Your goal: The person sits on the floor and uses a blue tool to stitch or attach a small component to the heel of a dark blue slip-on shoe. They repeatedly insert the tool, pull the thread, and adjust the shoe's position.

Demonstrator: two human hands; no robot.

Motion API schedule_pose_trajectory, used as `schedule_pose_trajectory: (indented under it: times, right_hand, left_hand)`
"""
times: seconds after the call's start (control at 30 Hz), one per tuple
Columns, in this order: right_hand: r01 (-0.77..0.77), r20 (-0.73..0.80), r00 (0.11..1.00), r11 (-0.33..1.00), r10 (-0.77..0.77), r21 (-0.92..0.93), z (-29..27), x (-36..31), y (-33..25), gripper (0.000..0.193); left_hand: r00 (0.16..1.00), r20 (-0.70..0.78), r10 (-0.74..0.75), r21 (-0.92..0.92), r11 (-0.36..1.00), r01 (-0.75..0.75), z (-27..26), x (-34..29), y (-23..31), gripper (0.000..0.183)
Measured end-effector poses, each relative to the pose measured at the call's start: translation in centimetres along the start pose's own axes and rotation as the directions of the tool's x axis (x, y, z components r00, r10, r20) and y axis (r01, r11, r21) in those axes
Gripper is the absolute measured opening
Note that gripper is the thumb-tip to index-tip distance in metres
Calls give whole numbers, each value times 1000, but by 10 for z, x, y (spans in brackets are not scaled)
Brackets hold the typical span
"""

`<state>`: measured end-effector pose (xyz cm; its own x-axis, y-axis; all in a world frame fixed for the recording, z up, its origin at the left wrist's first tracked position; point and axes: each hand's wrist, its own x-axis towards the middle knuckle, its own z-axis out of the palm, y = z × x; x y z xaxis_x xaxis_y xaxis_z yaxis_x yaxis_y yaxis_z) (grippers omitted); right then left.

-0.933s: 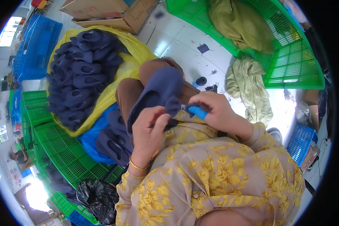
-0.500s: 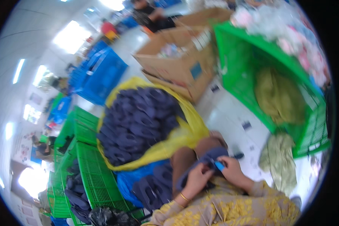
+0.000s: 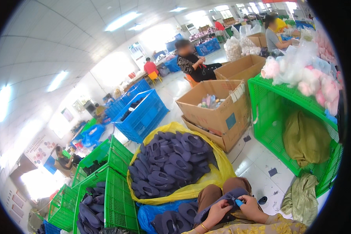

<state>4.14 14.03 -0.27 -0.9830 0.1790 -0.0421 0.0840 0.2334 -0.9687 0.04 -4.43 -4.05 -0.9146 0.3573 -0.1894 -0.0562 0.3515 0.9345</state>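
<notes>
- Slipper (image 3: 236,192), dark blue, lies across the brown trousers (image 3: 209,194), near and right of the yellow bag (image 3: 219,177).
- Left hand (image 3: 218,212) pinches its near edge; right hand (image 3: 250,208) grips its right side, finger detail small.
- Probably light, soft, bendable, hardly slippery or fragile; best held by the opening's rim.

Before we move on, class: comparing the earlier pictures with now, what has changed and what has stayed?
The camera has turned up and leftward, so the left hand, right hand and slipper sit lower in the picture, and a co-worker in black, unseen in the first, shows. Nothing is visibly taken up or let go. Both hands stay at the slipper; the yellow bag stays full.
</notes>
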Motion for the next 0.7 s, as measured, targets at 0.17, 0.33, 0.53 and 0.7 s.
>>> schedule_pose_trajectory:
  times: [0.17, 0.33, 0.53, 0.7]
  right_hand:
    - [-30, -25, 999, 995, 28, -92, 8, -6, 22, 22]
    - [-13, -34, 999, 991, 8, -130, 8, -5, 33, 26]
    - [46, -48, 997, 985, -55, -167, 18, -1, 50, 26]
    - [55, -113, 991, 984, -75, -169, 13, -1, 49, 25]
  left_hand:
    - [997, 29, -76, 148, 986, 71, 0, -8, 7, 36]
    - [990, 135, -30, -75, 996, 41, -2, -7, -2, 29]
    - [951, 164, 261, -565, 816, -126, -13, -6, -64, 27]
    - [899, 296, -322, -749, 505, 428, -7, 18, -36, 23]
